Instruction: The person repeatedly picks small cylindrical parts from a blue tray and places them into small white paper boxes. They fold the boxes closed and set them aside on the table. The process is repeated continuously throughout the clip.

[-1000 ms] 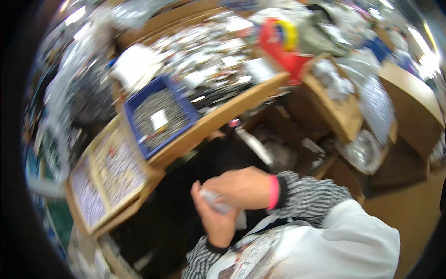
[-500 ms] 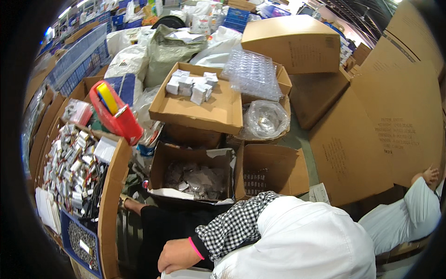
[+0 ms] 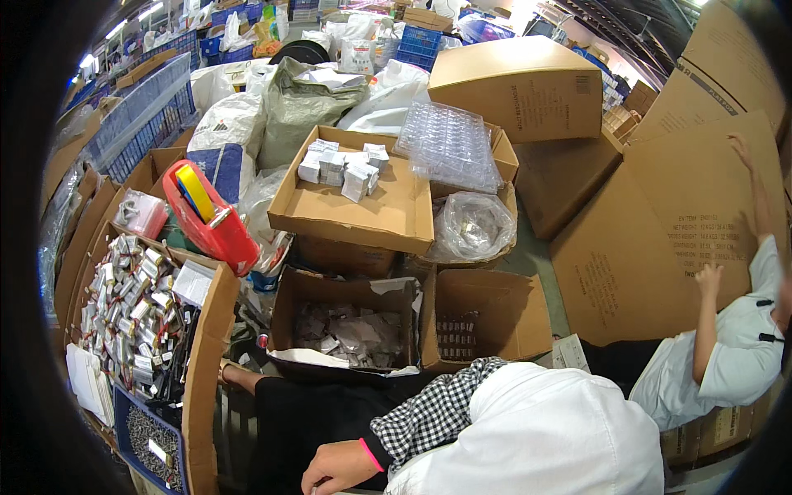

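Neither my left hand nor my right hand shows in the head view. The large arm at the bottom appears to be a co-worker's: a person in a white top (image 3: pixel 569 429) with a checked sleeve (image 3: pixel 437 404). That person's hand (image 3: pixel 342 464), with a pink band at the wrist, has bent fingers at the lower edge; what they touch is cut off. Beyond the person stand a carton with loose silvery packets (image 3: pixel 351 332) and a carton with rows of small metallic pieces (image 3: pixel 456 334). A shallow cardboard tray (image 3: pixel 396 210) holds small white boxes (image 3: pixel 345 167).
At left, a red tape dispenser (image 3: pixel 210 223) stands beside a carton of wired silvery cells (image 3: pixel 132 305) and a blue tray of small parts (image 3: pixel 148 437). Clear plastic trays (image 3: pixel 450 144) lie behind. Large cartons (image 3: pixel 652 239) rise at right, near another person with raised arms (image 3: pixel 718 346).
The view has shifted slightly. The co-worker's hand has moved a little right and down, and the pale edge under it has mostly left view. The person at far right has come further in, arms raised.
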The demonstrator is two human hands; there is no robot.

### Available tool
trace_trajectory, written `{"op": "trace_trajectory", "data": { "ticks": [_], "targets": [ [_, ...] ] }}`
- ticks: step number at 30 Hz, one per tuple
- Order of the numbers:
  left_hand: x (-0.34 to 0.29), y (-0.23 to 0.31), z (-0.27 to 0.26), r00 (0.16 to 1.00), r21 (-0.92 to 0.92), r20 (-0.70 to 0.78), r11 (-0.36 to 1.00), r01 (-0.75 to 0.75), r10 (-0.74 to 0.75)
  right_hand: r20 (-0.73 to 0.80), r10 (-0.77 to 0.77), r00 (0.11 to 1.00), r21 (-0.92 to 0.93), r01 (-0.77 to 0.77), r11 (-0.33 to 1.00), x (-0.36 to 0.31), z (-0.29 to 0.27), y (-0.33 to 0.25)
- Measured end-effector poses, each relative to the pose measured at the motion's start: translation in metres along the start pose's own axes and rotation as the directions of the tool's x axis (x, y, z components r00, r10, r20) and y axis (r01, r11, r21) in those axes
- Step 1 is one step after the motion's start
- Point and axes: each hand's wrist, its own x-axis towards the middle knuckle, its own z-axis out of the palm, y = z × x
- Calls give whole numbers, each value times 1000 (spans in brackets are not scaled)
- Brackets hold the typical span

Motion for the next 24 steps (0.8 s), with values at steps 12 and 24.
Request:
{"op": "trace_trajectory", "data": {
  "ticks": [12,24],
  "targets": [
    [17,10,0,887,-88,-208,896,-436,411,-11,-258,966,-66,257,964,26,-2,-16],
    [10,13,-15,945,138,-30,938,-319,325,41,-166,985,-36,168,985,16,-10,-15]
  ]
}}
